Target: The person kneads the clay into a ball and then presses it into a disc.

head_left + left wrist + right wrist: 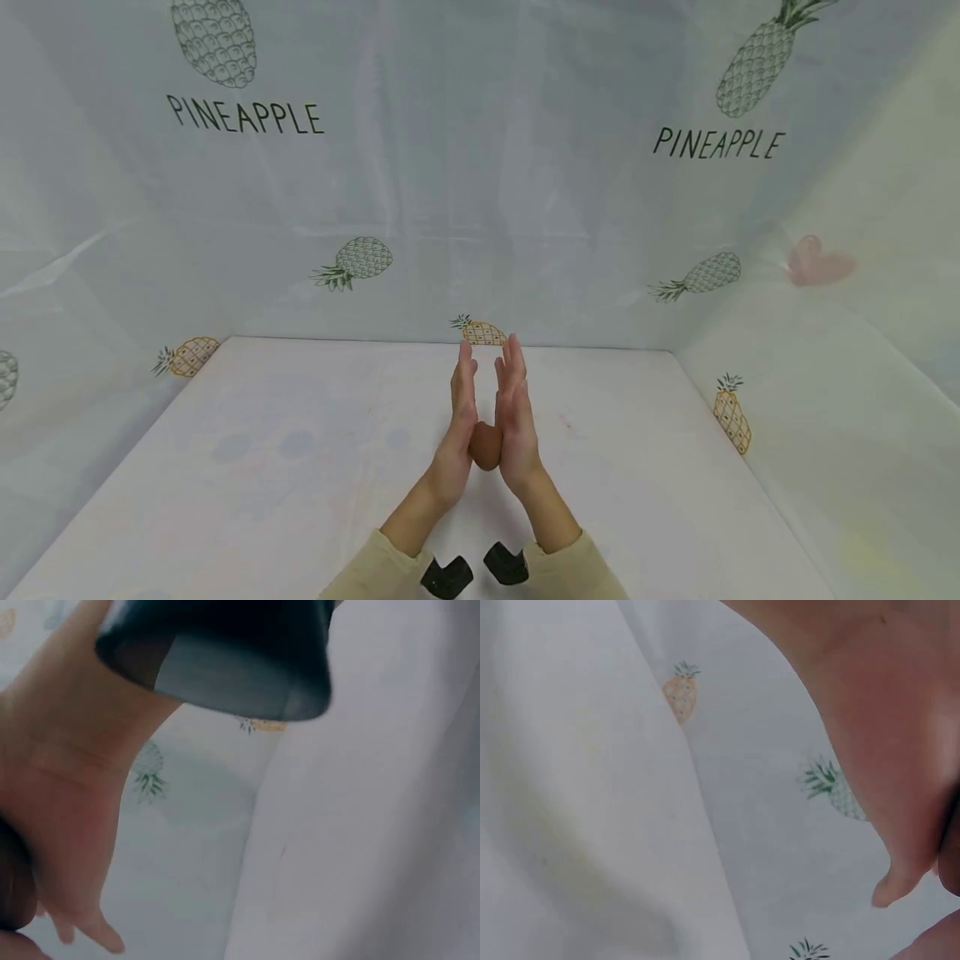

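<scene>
You press a brown lump (486, 446) between your flat palms, left hand (459, 433) and right hand (516, 425), fingers straight, grip unclenched, above the white table (300, 467).

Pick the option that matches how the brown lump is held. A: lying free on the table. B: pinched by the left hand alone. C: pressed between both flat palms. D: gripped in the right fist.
C: in the head view the brown lump sits between the left hand and the right hand, both with fingers straight.
</scene>
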Tool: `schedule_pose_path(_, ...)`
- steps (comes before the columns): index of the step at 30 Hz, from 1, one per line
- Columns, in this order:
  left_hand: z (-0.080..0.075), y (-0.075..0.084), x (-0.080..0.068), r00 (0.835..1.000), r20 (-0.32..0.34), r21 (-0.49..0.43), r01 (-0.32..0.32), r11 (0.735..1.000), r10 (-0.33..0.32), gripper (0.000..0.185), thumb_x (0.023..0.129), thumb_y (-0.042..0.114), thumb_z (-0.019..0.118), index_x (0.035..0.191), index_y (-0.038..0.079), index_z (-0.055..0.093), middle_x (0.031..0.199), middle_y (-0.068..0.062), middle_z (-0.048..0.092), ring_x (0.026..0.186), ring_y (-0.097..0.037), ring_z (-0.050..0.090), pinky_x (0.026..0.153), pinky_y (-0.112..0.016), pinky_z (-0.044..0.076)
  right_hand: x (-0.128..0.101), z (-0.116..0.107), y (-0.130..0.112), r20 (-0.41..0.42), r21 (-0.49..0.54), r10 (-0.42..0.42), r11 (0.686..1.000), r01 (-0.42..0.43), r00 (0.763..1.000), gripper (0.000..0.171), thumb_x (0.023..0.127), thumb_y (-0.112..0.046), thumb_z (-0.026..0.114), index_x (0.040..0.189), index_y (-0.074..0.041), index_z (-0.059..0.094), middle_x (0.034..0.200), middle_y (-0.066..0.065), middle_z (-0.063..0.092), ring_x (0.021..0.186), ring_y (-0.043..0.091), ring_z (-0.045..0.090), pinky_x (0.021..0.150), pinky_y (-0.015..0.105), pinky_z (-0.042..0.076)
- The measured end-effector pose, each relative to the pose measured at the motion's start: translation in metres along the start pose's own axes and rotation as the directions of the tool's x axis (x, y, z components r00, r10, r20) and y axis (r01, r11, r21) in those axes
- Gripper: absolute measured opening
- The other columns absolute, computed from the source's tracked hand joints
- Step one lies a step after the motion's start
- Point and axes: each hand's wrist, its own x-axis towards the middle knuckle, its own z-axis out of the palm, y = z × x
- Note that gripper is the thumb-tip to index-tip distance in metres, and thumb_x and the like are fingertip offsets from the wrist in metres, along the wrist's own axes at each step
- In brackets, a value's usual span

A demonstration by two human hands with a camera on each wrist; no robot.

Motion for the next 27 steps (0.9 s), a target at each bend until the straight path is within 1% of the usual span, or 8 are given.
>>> schedule_pose_path(2,-0.001,0.001,0.000,0.999,-0.044,0.064,-0.025,0.998,0.028,0.064,0.112,0.029,0.014,0.170,0.034,-0.013,0.176,0.013,-0.019,0.161,-0.019,-0.021,0.120,-0.073,-0.015,-0.001,0.004,0.000,0.037,0.029,0.056,0.998,-0.058,0.998,0.068,0.113,-0.052,0.006,0.172,-0.022,-0.009,0.178,-0.004,-0.011,0.164,0.030,-0.008,0.127,0.063,-0.009)
schedule_pose_path(5,-0.003,0.004,0.001,0.994,-0.102,0.119,-0.030,0.992,0.042,0.067,0.110,0.032,0.018,0.170,0.035,-0.012,0.176,0.013,-0.019,0.160,-0.015,-0.024,0.120,-0.073,-0.016,-0.003,0.009,0.000,0.108,0.077,0.143,0.985,-0.151,0.984,0.068,0.112,-0.056,0.002,0.171,-0.027,-0.011,0.178,-0.003,-0.012,0.164,0.030,-0.010,0.128,0.061,-0.009)
schedule_pose_path(10,-0.010,0.006,0.003,0.988,-0.148,0.170,-0.021,0.985,0.047,0.071,0.109,0.039,0.024,0.169,0.037,-0.012,0.176,0.013,-0.019,0.160,-0.013,-0.021,0.120,-0.072,-0.015,-0.004,0.013,-0.002,0.194,0.145,0.241,0.952,-0.271,0.951,0.065,0.110,-0.057,-0.003,0.171,-0.033,-0.010,0.178,0.001,-0.009,0.165,0.024,-0.008,0.131,0.055,-0.005)
schedule_pose_path(14,-0.016,0.004,0.005,0.976,-0.201,0.294,-0.027,0.955,0.089,0.071,0.109,0.041,0.026,0.171,0.033,-0.010,0.177,0.010,-0.017,0.162,-0.018,-0.016,0.121,-0.072,-0.013,-0.005,0.016,-0.004,0.217,0.171,0.280,0.932,-0.319,0.935,0.065,0.110,-0.061,-0.002,0.170,-0.037,-0.010,0.178,0.001,-0.006,0.165,0.020,-0.008,0.130,0.055,-0.005)
schedule_pose_path(17,-0.020,0.002,0.007,0.961,-0.255,0.395,0.001,0.919,0.108,0.070,0.110,0.044,0.024,0.172,0.029,-0.007,0.177,0.007,-0.015,0.163,-0.021,-0.013,0.121,-0.070,-0.017,-0.006,0.018,-0.007,0.212,0.158,0.276,0.937,-0.312,0.937,0.066,0.109,-0.063,-0.002,0.170,-0.038,-0.010,0.178,0.001,-0.007,0.165,0.024,-0.007,0.130,0.057,-0.008)
schedule_pose_path(19,-0.022,0.000,0.008,0.956,-0.279,0.431,0.037,0.902,0.095,0.070,0.111,0.049,0.022,0.172,0.027,-0.006,0.177,0.006,-0.015,0.164,-0.023,-0.012,0.119,-0.069,-0.022,-0.006,0.018,-0.009,0.197,0.130,0.259,0.949,-0.287,0.946,0.067,0.109,-0.063,-0.001,0.170,-0.037,-0.011,0.178,0.000,-0.009,0.165,0.026,-0.007,0.129,0.058,-0.010)
schedule_pose_path(24,-0.019,-0.004,0.008,0.962,-0.272,0.428,0.131,0.894,-0.011,0.074,0.110,0.058,0.021,0.171,0.026,-0.007,0.177,0.005,-0.015,0.164,-0.026,-0.013,0.118,-0.070,-0.023,-0.005,0.017,-0.014,0.149,0.043,0.164,0.984,-0.172,0.975,0.066,0.111,-0.057,0.000,0.171,-0.033,-0.010,0.178,-0.005,-0.008,0.164,0.024,-0.012,0.127,0.062,-0.014)
schedule_pose_path(27,-0.015,-0.006,0.007,0.969,-0.235,0.386,0.171,0.906,-0.083,0.074,0.110,0.057,0.021,0.171,0.026,-0.008,0.177,0.005,-0.016,0.163,-0.027,-0.014,0.118,-0.071,-0.021,-0.004,0.014,-0.015,0.131,-0.006,0.085,0.996,-0.085,0.988,0.063,0.112,-0.052,0.001,0.171,-0.032,-0.008,0.178,-0.008,-0.007,0.164,0.023,-0.012,0.125,0.063,-0.014)
